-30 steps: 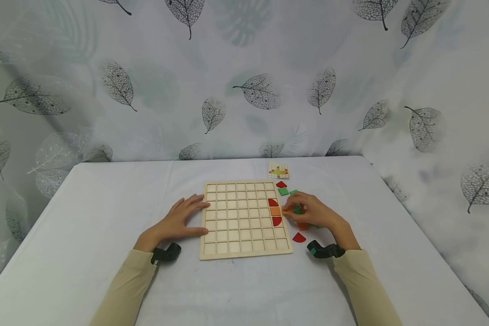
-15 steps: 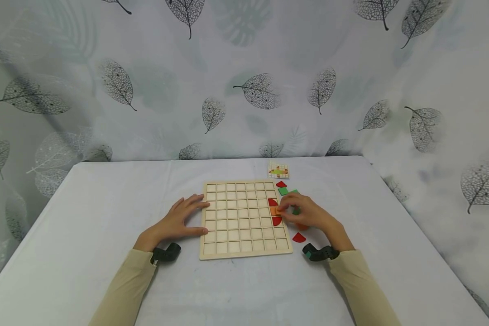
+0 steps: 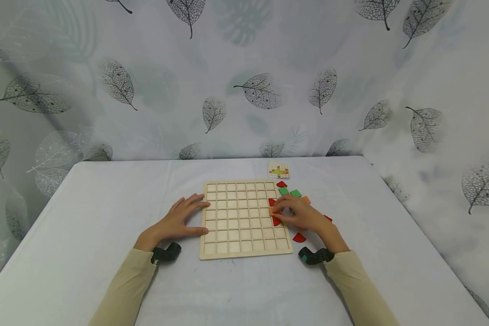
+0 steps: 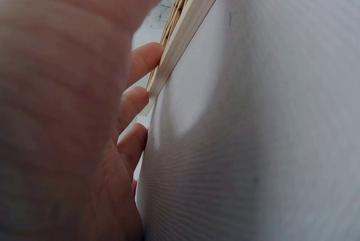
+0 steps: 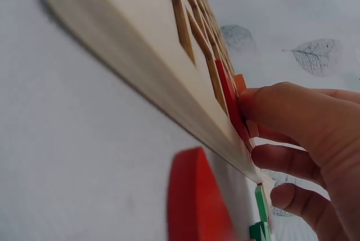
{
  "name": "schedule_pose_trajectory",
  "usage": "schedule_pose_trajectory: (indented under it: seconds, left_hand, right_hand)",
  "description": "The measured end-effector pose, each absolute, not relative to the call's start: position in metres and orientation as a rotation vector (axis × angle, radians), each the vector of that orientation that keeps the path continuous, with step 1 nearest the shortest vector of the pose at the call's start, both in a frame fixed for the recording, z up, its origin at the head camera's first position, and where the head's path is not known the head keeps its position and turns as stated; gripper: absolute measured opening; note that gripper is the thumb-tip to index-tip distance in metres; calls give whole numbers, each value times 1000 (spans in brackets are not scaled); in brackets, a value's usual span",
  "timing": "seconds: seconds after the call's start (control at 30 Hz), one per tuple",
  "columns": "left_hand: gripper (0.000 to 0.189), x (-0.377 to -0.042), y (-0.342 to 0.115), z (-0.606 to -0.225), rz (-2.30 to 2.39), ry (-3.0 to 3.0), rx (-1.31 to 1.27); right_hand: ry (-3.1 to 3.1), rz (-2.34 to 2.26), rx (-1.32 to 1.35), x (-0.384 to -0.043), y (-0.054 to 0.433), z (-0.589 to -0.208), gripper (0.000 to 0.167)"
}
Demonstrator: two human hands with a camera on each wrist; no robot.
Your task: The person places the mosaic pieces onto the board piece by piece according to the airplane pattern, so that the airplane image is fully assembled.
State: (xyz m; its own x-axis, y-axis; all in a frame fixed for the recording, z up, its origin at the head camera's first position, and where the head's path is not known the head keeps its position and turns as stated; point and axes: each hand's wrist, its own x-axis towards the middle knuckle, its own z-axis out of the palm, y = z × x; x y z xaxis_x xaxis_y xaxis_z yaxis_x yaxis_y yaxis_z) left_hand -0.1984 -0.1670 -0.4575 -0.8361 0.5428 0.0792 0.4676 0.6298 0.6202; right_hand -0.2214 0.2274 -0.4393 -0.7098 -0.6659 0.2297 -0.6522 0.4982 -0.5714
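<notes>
A wooden grid board (image 3: 234, 222) lies on the white cloth. My left hand (image 3: 175, 222) rests at its left edge, fingers spread, thumb and fingertips touching the frame. Over the board's right-hand column, my right hand (image 3: 300, 214) pinches an orange square tile (image 5: 241, 82) between thumb and fingers. Just behind it along that column is a red quarter-round tile (image 3: 271, 202); in front is another red tile (image 5: 229, 97), set in its cell. The fingers partly cover these pieces in the head view.
Right of the board lie several loose tiles: a green square (image 3: 295, 193), an orange piece (image 3: 306, 199), and a red quarter-round (image 3: 299, 237) nearer the front. Some are hidden under the right hand. A small pattern card (image 3: 279, 171) lies behind the board.
My right hand has moved left from beside the board to over its right-hand column, carrying the orange tile. The loose pieces behind it show more now. My left hand has stayed put.
</notes>
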Motion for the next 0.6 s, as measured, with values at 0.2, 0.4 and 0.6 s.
schedule_pose_trajectory:
  seconds: [0.2, 0.4, 0.6]
  left_hand:
    - [72, -198, -166, -456, 996, 2732, 859]
    - [72, -198, -166, -457, 991, 2736, 855]
    - [72, -199, -167, -459, 986, 2742, 856]
  right_hand:
    - [2748, -973, -1181, -217, 221, -438, 18]
    - [2752, -997, -1220, -217, 217, -440, 17]
    - [2794, -1015, -1272, -217, 214, -444, 14]
